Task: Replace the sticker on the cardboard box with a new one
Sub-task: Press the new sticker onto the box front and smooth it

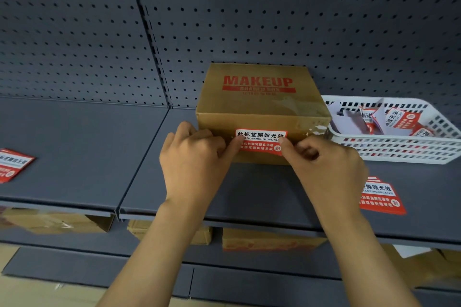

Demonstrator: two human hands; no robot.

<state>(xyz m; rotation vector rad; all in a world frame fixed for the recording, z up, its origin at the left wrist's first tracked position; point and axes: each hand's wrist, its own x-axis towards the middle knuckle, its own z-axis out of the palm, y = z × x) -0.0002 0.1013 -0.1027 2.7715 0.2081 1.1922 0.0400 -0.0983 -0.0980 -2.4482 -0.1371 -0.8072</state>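
Observation:
A brown cardboard box [259, 102] printed MAKEUP in red stands on the grey shelf [99, 147] against the pegboard. On its front face lies a red and white sticker [260, 141]. My left hand [194, 157] pinches the sticker's left end with thumb and forefinger. My right hand [326, 167] pinches its right end the same way. The sticker's upper edge lies along the box front; whether its lower part touches the box I cannot tell. Torn tape residue marks the box's right front corner.
A white plastic basket [409, 149] with several crumpled stickers and backing papers stands right of the box. A small stack of fresh stickers [380, 197] lies on the shelf at the right, another stack [12, 164] at the far left. More cardboard boxes [269, 242] sit on the shelf below.

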